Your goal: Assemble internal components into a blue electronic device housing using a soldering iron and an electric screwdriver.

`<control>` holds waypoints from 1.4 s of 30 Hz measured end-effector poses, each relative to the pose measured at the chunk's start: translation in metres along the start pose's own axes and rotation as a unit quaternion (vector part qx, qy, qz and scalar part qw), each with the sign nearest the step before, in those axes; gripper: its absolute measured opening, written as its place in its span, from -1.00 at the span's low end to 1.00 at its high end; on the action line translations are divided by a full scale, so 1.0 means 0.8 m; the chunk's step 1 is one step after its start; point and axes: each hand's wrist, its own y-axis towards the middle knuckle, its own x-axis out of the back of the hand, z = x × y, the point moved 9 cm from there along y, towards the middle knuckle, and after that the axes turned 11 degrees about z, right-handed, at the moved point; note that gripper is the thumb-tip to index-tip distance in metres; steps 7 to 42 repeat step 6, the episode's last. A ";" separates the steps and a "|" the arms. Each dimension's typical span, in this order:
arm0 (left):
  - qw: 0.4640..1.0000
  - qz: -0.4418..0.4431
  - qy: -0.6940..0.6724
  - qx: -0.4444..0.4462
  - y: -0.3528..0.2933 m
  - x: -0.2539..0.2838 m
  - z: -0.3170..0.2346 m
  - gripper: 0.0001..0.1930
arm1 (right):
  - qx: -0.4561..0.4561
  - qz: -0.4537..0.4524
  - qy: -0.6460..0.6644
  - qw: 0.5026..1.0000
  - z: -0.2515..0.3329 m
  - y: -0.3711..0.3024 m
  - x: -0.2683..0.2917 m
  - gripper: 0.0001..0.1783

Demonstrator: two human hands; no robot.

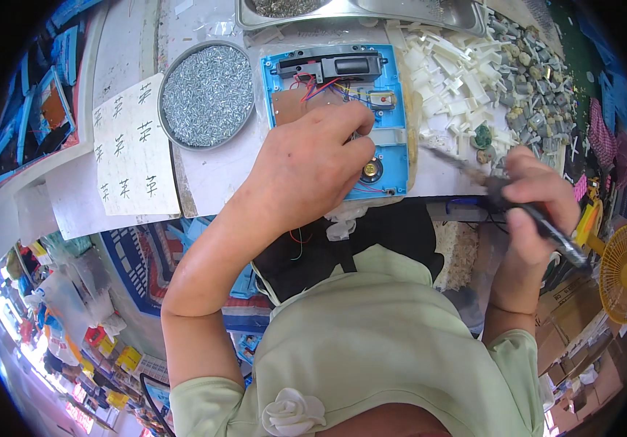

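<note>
A blue plastic casing (pixel 396 160) lies open-side up on the table in front of me. Inside it are a black module (pixel 350 67), thin red and blue wires, a brown board (pixel 286 106), a small metal-faced part (pixel 382 100) and a round speaker (pixel 372 170). My left hand (pixel 317 156) reaches over the casing, fingers curled and pressed together; whatever they pinch is hidden beneath them. Right of the casing, my right hand (pixel 539 200) grips what looks like a soldering iron (pixel 550 231) by its black handle. Its thin shaft, blurred by motion, points toward the casing.
A round dish (pixel 168 131) of small silver screws stands left of the casing, beside a paper sheet (pixel 120 178). White plastic parts (pixel 444 73) and grey motors (pixel 539 109) are heaped at right. A metal tray (pixel 372 10) sits at the back, a yellow fan (pixel 623 273) at far right.
</note>
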 end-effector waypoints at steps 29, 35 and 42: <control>0.998 -0.011 -0.002 -0.068 0.042 -0.003 -0.013 -0.81 | -0.113 -0.290 -0.020 0.950 -0.002 -0.189 0.190 -0.65; 0.998 -0.011 -0.002 -0.068 0.042 -0.003 -0.013 -0.81 | -0.113 -0.290 -0.020 0.950 -0.002 -0.189 0.190 -0.65; 0.998 -0.011 -0.002 -0.068 0.042 -0.003 -0.013 -0.81 | -0.113 -0.290 -0.020 0.950 -0.002 -0.189 0.190 -0.65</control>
